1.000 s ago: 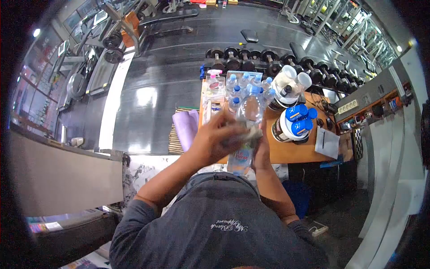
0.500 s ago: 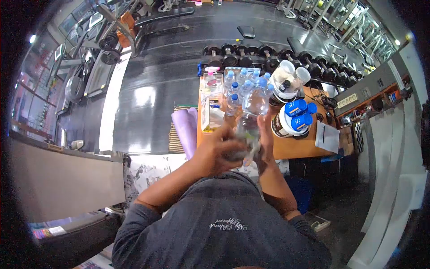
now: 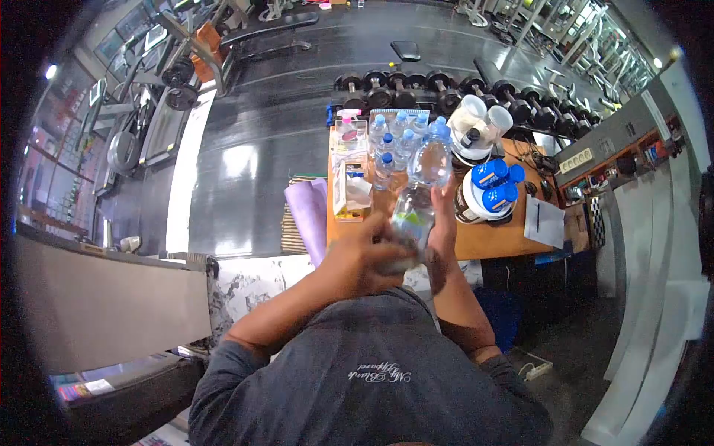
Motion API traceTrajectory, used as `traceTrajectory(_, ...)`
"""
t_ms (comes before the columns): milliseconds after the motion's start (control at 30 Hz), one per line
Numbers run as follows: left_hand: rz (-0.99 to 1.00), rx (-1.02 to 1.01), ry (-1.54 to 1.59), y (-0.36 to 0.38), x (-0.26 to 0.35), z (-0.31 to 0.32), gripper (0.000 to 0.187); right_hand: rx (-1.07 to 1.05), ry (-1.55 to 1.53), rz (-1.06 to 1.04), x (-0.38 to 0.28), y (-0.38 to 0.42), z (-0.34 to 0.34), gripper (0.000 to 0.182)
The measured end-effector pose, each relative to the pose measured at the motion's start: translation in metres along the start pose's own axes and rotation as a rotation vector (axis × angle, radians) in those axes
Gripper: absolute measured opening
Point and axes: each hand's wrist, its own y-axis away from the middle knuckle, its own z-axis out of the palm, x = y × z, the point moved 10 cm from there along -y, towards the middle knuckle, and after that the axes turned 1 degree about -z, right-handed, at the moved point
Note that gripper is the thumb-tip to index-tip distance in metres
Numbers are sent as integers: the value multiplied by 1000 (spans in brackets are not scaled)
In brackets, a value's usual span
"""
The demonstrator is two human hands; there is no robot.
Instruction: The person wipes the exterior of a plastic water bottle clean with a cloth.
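A large clear plastic bottle [image 3: 429, 165] with a blue cap is between my hands, its cap end pointing away from me and a green-marked label near its lower part. My left hand [image 3: 363, 256] curls over the bottle's lower end from the left, its fingers somewhat blurred. Along the bottle's right side, my right hand [image 3: 443, 227] grips it with the fingers pointing up; part of that grip is hidden behind the bottle. Just beyond stand several small water bottles [image 3: 384, 171] with blue caps, grouped on the wooden table [image 3: 461, 244].
Left of the bottles are a spray bottle [image 3: 347, 130] and an open box [image 3: 349, 197]. White tubs [image 3: 476, 204] with blue-lidded containers [image 3: 500, 196] stand to the right, near a paper sheet [image 3: 544, 223]. A rolled purple mat [image 3: 305, 212] leans at the table's left; dumbbells [image 3: 377, 89] line the far side.
My left hand has shifted slightly over the bottle's lower part, and the green-marked label shows more clearly. The bottle has turned or tilted a little; both hands stay on it.
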Motion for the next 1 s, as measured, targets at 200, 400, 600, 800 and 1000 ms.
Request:
traceTrajectory(200, -16, 156, 37, -10, -9, -33, 45, 17, 16, -26, -14, 9, -1, 71)
traceTrajectory(400, 5, 163, 14, -13, -4, -9, 47, 34, 493, -306, -16, 7, -21, 59)
traceTrajectory(600, 16, -126, 228, 21, 1, 8, 41, 67, -73, -61, -26, 11, -10, 44)
traceTrajectory(800, -49, 127, 355, 21, -26, -18, 37, -10, 7, 16, -11, 13, -12, 47)
traceTrajectory(1000, -172, 310, 432, 21, -47, -41, 34, -9, -281, 162, 1, 16, 11, 57)
